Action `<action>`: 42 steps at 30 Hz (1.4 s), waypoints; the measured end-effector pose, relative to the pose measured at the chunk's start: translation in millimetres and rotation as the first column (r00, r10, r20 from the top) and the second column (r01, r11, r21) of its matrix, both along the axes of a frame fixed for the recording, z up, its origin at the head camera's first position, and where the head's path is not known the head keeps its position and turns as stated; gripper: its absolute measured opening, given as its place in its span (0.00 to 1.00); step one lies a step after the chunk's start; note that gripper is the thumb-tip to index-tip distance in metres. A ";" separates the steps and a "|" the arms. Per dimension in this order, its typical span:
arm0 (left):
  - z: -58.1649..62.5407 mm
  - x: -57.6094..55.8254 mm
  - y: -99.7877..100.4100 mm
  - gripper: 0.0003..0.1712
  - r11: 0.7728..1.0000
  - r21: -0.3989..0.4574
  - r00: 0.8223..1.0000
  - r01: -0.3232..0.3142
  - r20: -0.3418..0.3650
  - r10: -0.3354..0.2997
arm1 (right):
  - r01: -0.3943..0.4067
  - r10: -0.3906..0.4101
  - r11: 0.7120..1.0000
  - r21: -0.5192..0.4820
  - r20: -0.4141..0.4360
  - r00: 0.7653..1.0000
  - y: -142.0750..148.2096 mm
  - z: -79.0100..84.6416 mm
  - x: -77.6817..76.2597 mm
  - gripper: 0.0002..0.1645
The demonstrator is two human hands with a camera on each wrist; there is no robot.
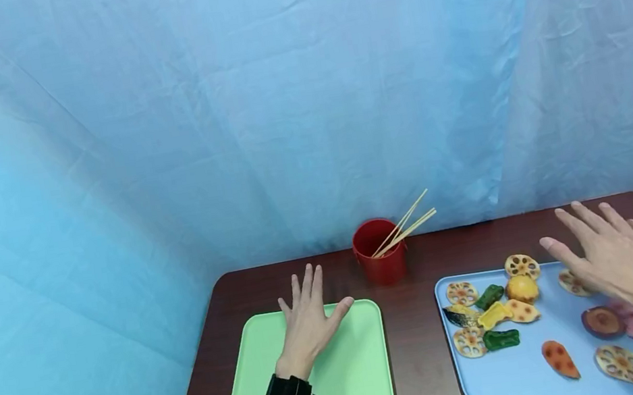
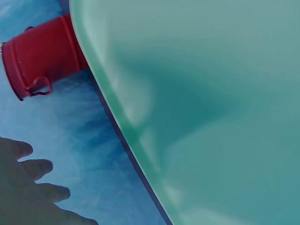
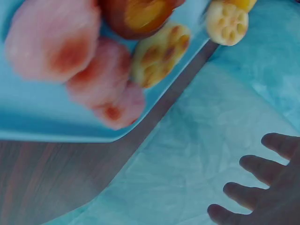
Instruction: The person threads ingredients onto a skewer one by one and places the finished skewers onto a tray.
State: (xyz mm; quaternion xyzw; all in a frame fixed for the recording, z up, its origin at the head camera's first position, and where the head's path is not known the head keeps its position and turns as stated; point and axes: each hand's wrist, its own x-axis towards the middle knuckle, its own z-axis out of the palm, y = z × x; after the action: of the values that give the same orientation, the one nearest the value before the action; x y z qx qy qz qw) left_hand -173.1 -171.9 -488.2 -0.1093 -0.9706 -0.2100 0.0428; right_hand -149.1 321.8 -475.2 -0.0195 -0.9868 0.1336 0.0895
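With fingers spread, my left hand [image 1: 309, 335] hovers over the bare green tray [image 1: 354, 369]. My right hand [image 1: 623, 261], fingers also apart, is above the right part of a blue tray [image 1: 521, 375] and holds nothing. Food-like pieces lie on that tray: lotus root slices [image 1: 622, 364], green pepper pieces [image 1: 501, 339], an orange spotted slice [image 1: 560, 360], a yellow round piece [image 1: 522, 289] and a brown-rimmed round piece [image 1: 603, 322]. Pink pieces [image 3: 105, 72] sit near the tray's edge in the right wrist view, partly hidden by my hand in the head view.
A red bucket [image 1: 384, 269] stands between the trays toward the back, with several thin wooden sticks [image 1: 410, 228] leaning out to the right. Both trays lie on a dark brown table [image 1: 415, 346]. Blue cloth [image 1: 302, 104] hangs behind and at the sides.
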 end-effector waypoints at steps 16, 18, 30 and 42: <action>11.0 14.3 16.9 0.45 0.977 0.211 1.000 -0.008 -0.010 0.010 | -0.208 0.172 0.938 -0.277 -0.148 0.974 -86.3 43.1 -14.6 0.34; 10.0 15.5 20.4 0.44 0.974 0.226 1.000 -0.013 -0.005 0.015 | -0.237 0.190 0.928 -0.287 -0.182 0.965 -97.7 46.9 -21.8 0.33; 7.7 21.9 39.2 0.42 0.960 0.281 1.000 -0.005 -0.020 0.012 | -0.279 0.181 0.905 -0.321 -0.304 0.936 -134.6 56.0 -50.3 0.24; 8.7 24.1 42.0 0.42 0.961 0.275 1.000 -0.003 -0.004 0.005 | -0.306 0.162 0.905 -0.295 -0.426 0.890 -142.1 57.3 -56.2 0.24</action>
State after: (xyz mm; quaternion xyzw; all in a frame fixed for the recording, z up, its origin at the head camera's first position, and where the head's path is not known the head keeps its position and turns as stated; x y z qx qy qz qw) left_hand -149.0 -129.9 -479.5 -0.1009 -0.9321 -0.3425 0.0603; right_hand -205.3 179.7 -418.0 0.1130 -0.9032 0.3200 0.2629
